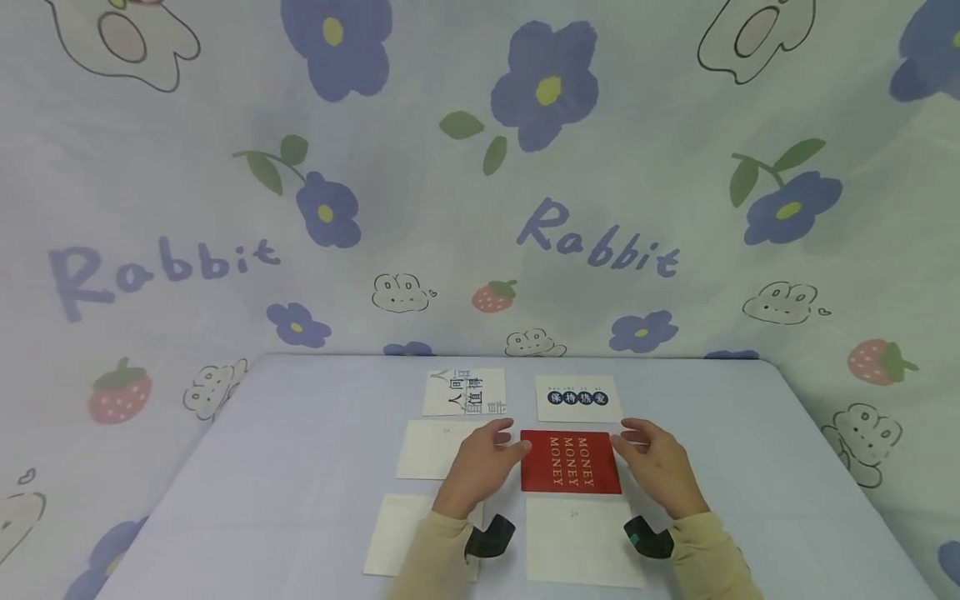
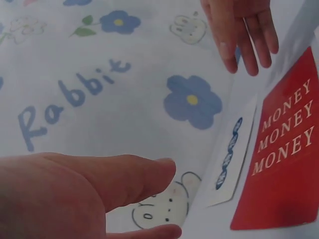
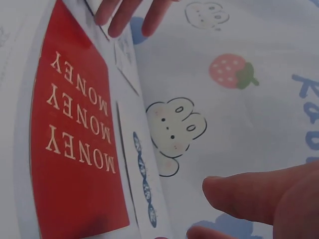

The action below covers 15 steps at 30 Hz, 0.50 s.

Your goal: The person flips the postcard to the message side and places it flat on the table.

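Note:
A red card (image 1: 570, 475) printed with "MONEY" three times lies on the table between the two hands. My left hand (image 1: 482, 465) is at its left edge, fingers loosely bent and thumb tip over the edge. On the opposite side my right hand (image 1: 662, 468) stands by the card's right edge, thumb and fingers apart. Neither hand grips anything; whether the fingertips touch the card cannot be told. In the left wrist view the red card (image 2: 284, 164) appears at the right, with the other hand (image 2: 244, 30) above it. The right wrist view has the red card (image 3: 75, 194) at left.
Behind the red card lie a white card with blue circles (image 1: 579, 410) and one with dark characters (image 1: 438, 404). Plain cream cards sit at left (image 1: 423, 454), front left (image 1: 397, 537) and front centre (image 1: 581, 550). A patterned cloth (image 1: 420, 233) hangs behind the table (image 1: 285, 475).

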### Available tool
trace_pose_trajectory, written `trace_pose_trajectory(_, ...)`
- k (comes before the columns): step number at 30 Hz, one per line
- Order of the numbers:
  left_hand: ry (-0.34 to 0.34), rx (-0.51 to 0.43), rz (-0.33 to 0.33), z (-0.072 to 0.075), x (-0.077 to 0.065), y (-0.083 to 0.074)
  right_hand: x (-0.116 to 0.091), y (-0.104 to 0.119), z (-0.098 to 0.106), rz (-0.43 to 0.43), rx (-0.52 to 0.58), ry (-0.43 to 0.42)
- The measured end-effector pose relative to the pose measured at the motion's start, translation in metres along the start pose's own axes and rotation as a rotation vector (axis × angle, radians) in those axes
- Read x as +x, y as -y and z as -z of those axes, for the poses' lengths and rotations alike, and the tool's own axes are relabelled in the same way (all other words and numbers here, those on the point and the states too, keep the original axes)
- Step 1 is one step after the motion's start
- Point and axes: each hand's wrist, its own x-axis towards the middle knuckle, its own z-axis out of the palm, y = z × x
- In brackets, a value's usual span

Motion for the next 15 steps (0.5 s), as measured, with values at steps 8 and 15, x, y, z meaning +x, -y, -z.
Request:
trace_pose_trajectory(8,0.024,0.028,-0.002,-0.0035,-0.0016,0.0021,0.0049,-0.0066,-0.0081,-0.051,0.002,0.050)
trace_pose_trajectory(15,0.027,0.024,0.010,-0.0035,-0.0007,0.0034,0.0053,-0.0075,-0.0105,-0.059,-0.018,0.042)
